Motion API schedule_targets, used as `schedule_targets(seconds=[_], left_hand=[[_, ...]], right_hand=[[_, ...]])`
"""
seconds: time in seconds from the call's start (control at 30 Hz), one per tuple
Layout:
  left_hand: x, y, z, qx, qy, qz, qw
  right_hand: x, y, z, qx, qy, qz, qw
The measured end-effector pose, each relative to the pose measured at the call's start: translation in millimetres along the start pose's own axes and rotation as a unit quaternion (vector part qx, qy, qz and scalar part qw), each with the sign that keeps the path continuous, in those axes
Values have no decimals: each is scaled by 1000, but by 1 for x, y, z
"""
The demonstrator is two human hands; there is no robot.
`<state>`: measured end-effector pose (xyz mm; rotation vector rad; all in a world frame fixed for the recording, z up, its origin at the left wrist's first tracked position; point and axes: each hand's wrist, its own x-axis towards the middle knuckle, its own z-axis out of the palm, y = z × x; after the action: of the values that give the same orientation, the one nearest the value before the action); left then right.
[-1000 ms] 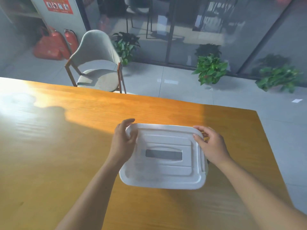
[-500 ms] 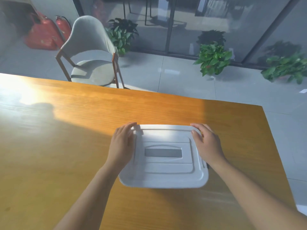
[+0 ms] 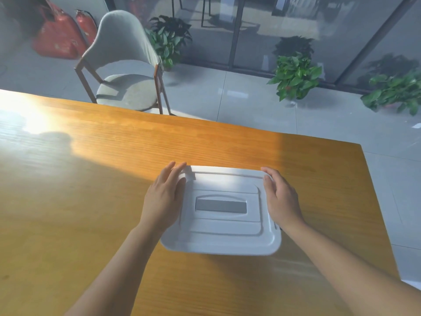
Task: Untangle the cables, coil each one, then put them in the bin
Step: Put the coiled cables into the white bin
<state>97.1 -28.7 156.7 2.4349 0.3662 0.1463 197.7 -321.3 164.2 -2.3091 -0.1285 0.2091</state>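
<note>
Wooden table [image 3: 91, 179], lidded white bin [image 3: 221, 213] between flat left hand [image 3: 164, 199] and right hand [image 3: 282, 199], fingers straight, pressing lid edges

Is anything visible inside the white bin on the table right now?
No. The white plastic lid covers the bin completely, with the left hand and right hand resting on its sides. Its contents, cables included, are hidden.

You're in an office or lobby: long wooden table [image 3: 114, 179], grey chair [image 3: 123, 65] at 11 o'clock, 2 red fire extinguishers [image 3: 68, 28] beyond it, glass partition [image 3: 262, 30] and potted plants [image 3: 296, 76] at 1 o'clock.
</note>
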Motion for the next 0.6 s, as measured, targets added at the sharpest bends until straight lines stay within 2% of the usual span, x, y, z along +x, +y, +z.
schedule_targets(seconds=[0.13, 0.27, 0.47, 0.6], left_hand=[[-24, 5, -2, 23, 6, -38, 999], [-56, 4, 3, 21, 7, -40, 999], [-41, 12, -2, 14, -8, -58, 998], [-51, 15, -3, -18, 21, -116, 993]], right_hand=[[-23, 1, -4, 5, -14, -11, 1000], [-56, 12, 0, -15, -48, -19, 999], [-43, 8, 2, 33, -57, 17, 998], [-49, 3, -7, 27, -51, 15, 998]])
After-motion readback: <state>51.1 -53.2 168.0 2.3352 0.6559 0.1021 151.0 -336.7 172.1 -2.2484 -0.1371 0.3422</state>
